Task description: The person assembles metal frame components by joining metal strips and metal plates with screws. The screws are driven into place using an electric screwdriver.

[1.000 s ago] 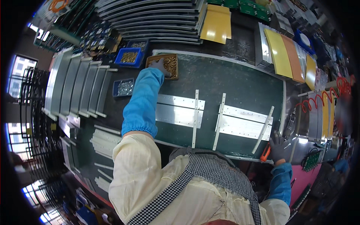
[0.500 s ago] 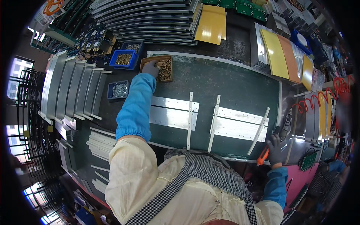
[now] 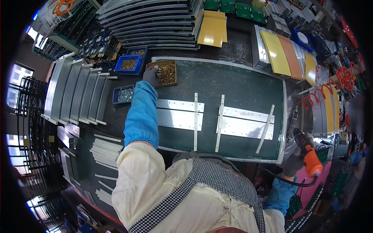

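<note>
My left hand (image 3: 150, 76), in a grey glove, is at the left edge of a cardboard box (image 3: 176, 73) full of brass-coloured screws (image 3: 167, 73). Its fingers are drawn together; what they pinch is too small to make out. Off the table's right end, my right hand (image 3: 292, 166), also gloved, is closed on an orange and black electric screwdriver (image 3: 311, 159) with a dark cable. In front of me lie two pairs of silver metal panels (image 3: 176, 119) (image 3: 248, 130). Pale drilled strips (image 3: 196, 124) (image 3: 220, 126) (image 3: 265, 130) lie across them.
Blue bins of small hardware (image 3: 129, 65) (image 3: 123, 95) stand left of the box. Upright metal panels (image 3: 74, 89) and pale strips (image 3: 105, 151) are farther left. Stacked panels (image 3: 151, 25) rise at the back. A red coiled hose (image 3: 324, 91) hangs at right.
My left hand has drawn back slightly toward the box's left edge. My right hand has brought up the screwdriver and turned it, so its orange body now points to the lower right.
</note>
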Tool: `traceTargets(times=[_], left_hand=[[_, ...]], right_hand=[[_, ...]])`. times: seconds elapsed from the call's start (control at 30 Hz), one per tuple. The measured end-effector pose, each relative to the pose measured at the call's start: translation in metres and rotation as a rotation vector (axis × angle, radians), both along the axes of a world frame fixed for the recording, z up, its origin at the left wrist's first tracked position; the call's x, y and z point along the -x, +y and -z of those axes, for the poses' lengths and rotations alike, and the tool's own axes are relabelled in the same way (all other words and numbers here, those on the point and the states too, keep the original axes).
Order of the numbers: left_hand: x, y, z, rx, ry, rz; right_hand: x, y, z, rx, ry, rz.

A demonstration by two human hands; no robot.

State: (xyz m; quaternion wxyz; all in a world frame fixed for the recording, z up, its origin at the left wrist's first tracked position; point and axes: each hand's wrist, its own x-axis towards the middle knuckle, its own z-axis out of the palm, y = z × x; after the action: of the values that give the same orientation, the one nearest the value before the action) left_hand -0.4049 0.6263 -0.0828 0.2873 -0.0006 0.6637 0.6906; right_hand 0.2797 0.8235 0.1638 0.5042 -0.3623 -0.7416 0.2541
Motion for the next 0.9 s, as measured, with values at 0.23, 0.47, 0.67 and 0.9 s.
traceTargets(times=[0.23, 0.47, 0.67, 0.9], left_hand=[[-0.04, 0.032, -0.023, -0.561, -0.385, -0.092], [-0.017, 0.005, -0.014, -1.269, -0.784, -0.151], [-0.058, 0.034, -0.062, -1.333, -0.758, -0.282], [-0.112, 0.034, -0.065, -1.128, -0.954, 0.228]], right_hand=[[0.018, -0.028, -0.034, 0.202, 0.573, -0.201], [0.0, -0.047, -0.051, 0.231, 0.746, -0.31], [-0.017, -0.065, -0.078, 0.18, 0.949, -0.401], [-0.006, -0.062, -0.081, 0.108, 1.039, -0.591]])
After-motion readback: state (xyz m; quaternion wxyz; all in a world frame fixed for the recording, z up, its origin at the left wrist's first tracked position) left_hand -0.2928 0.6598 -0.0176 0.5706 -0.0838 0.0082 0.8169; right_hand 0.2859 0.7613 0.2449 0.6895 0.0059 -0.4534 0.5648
